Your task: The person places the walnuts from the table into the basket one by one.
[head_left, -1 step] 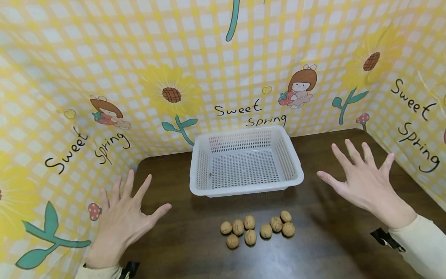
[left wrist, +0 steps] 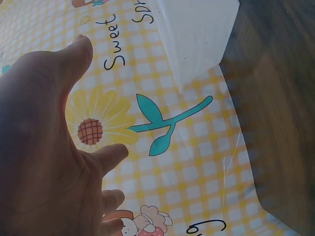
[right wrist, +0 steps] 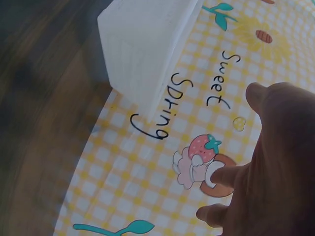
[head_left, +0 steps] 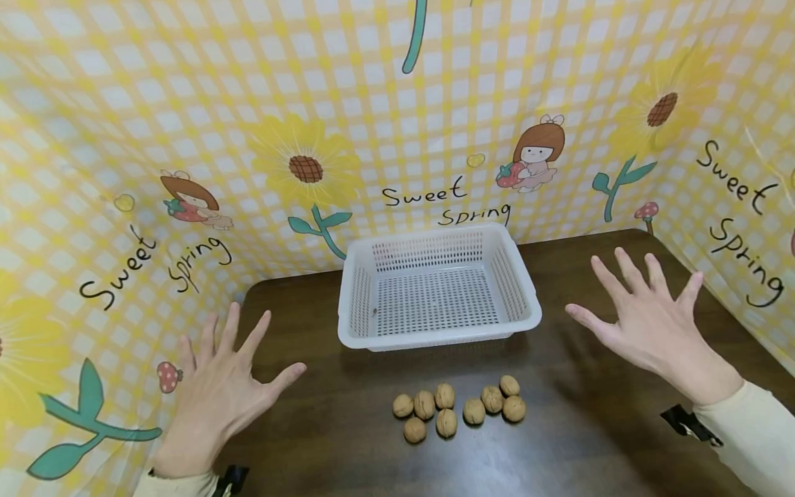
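Note:
Several brown walnuts (head_left: 446, 422) lie in two loose groups on the dark wooden table (head_left: 348, 449), in front of a white plastic basket (head_left: 435, 340). The basket has perforated walls and floor, and no walnuts show inside it. To the left of the basket, my left hand (head_left: 217, 386) is held with fingers spread and nothing in it. My right hand (head_left: 652, 324), also spread and holding nothing, is on the other side. Both wrist views show a hand apart from the basket, whose white side wall (left wrist: 197, 39) appears there.
A yellow-checked sheet (head_left: 397, 138) printed with sunflowers, figures and lettering stands behind the table and along its left and right sides. The basket's back rim is close to this sheet. Light sleeves with black straps (head_left: 689, 424) cover the wrists.

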{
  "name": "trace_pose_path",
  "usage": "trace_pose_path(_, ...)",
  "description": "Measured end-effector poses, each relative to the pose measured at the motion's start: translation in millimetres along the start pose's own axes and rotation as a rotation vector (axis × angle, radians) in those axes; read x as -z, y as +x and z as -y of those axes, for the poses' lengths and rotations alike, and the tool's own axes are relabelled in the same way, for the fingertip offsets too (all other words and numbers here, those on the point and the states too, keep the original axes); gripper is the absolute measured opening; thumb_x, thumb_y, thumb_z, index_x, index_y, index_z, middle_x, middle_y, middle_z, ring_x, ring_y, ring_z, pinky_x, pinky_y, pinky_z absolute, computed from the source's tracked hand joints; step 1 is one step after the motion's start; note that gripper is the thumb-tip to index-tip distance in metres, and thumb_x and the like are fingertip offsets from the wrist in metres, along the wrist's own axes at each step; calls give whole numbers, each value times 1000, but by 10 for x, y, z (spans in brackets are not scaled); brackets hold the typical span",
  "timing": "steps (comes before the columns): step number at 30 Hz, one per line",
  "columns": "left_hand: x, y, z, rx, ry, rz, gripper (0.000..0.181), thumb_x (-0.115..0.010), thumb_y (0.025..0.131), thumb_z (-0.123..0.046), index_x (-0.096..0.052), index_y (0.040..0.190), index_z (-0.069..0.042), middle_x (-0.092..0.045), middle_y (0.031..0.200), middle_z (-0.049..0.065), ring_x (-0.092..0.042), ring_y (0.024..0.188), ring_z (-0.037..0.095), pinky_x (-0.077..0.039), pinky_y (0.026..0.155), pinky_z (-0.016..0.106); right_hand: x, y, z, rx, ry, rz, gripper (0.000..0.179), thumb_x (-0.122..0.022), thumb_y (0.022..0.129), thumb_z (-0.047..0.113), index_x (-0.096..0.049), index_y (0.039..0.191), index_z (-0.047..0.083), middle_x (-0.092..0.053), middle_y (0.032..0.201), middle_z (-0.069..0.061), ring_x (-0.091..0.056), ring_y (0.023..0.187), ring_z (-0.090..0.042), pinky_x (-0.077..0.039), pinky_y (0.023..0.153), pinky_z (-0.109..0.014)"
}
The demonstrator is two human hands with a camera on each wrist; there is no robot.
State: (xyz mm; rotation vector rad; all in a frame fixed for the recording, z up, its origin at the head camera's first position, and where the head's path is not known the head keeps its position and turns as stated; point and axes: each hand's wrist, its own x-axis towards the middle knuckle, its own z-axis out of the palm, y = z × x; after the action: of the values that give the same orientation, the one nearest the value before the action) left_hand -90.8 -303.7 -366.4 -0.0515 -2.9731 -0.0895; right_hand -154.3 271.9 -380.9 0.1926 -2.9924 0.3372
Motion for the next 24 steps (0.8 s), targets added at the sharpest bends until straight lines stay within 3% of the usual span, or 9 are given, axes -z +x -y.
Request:
trace_pose_path(11,-20,15,-19,-11,-25,1,104,-55,91,-83,-21,172,-28,1,180,20,-4,161,56,3,119,83,-29,-48,20,25,19,4,95,-52,99,75,-26,171,18,-16,175,-28,-11,156,-64,16,105,-92)
trace_pose_path(17,-59,14,-39,-42,-60,-38,103,-60,91,-80,-22,172,-28,-7,179,21,-4,162,54,1,120,83,-50,-69,23,46,35,-10,94,-54,99,73,-26,171,19,-17,176,-26,-13,157,-62,12,107,-93)
trace_pose_path(21,-119,-3,-73,-78,-125,-35,102,-65,92,-73,-21,172,-28,-7,180,20,-5,162,53,-2,121,82,-80,-85,28,87,62,-33,91,-58,99,69,-28,170,20,-20,176,-25,-17,158,-59,10,110,-91)
trace_pose_path(24,-202,-21,-125,-122,-228,-40,98,-72,93,-63,-24,171,-28,-9,180,17,-10,162,52,-9,121,82,-121,-106,25,143,95,-58,88,-63,99,64,-32,169,21,-24,175,-22,-21,158,-57,2,116,-87)
